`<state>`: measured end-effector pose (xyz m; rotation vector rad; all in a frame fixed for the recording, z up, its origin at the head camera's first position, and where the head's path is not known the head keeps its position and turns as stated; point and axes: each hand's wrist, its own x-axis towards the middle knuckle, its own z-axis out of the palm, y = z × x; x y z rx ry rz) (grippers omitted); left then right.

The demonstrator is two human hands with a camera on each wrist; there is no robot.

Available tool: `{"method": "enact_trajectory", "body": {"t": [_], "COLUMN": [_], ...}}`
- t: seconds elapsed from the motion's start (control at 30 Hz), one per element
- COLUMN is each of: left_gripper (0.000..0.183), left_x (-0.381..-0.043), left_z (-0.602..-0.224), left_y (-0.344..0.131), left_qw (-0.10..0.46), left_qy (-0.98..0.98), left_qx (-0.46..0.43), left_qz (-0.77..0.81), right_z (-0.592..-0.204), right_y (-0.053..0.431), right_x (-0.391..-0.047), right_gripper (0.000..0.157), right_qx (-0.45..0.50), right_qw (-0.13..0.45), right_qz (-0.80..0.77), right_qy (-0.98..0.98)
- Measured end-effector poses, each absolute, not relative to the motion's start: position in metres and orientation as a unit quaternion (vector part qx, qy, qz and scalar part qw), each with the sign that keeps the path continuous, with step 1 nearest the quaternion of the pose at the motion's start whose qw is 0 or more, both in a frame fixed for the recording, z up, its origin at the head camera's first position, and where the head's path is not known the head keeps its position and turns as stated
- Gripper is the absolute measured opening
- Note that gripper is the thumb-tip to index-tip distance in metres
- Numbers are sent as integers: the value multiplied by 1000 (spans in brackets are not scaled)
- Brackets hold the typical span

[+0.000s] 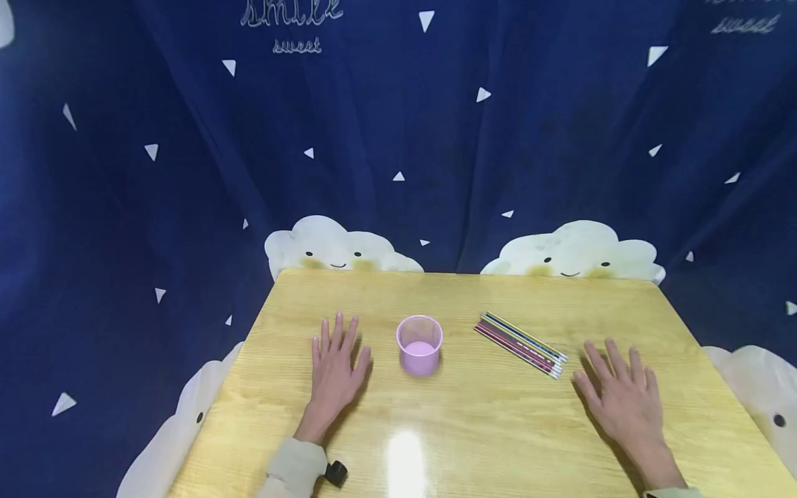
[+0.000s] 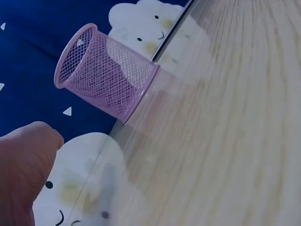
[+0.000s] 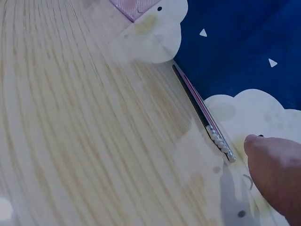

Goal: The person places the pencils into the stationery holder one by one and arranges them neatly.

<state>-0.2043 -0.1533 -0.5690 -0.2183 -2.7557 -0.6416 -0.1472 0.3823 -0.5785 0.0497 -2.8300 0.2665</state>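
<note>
A pink mesh pencil cup [image 1: 420, 358] stands upright in the middle of the wooden table, its mesh wall plain in the left wrist view [image 2: 110, 73]. To its right lies a bundle of several pencils [image 1: 520, 344], side by side and slanting, their silvery ends toward the right hand. My left hand [image 1: 336, 373] is spread over the table left of the cup, apart from it and holding nothing. On the other side my right hand [image 1: 625, 401] has its fingers spread, close to the pencil ends without touching them. Only its thumb [image 3: 273, 162] shows in the right wrist view.
The light wooden table [image 1: 473, 429] has its far edge against a dark blue curtain [image 1: 398, 124] with white triangles and smiling clouds. A bright glare spot lies on the near part of the tabletop. A small black device [image 1: 336, 474] sits at the left wrist.
</note>
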Motion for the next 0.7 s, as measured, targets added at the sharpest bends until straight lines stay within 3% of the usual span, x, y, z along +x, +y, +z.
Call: {"method": "enact_trajectory", "body": {"t": [0.33, 0.7], "left_gripper": [80, 125], "left_x": [-201, -201], "left_z": [-575, -578], "left_y": [-122, -94], "left_qw": [106, 50], "left_qy": [-899, -834], "left_qx": [-133, -170], "left_qz": [-405, -523], "right_z": [-571, -584], "right_y": [345, 295], "right_x": [-150, -159], "right_gripper": [65, 54], "right_qx": [76, 179], "right_qw": [198, 198], "right_qz": [112, 122], "right_qy": [-971, -956]}}
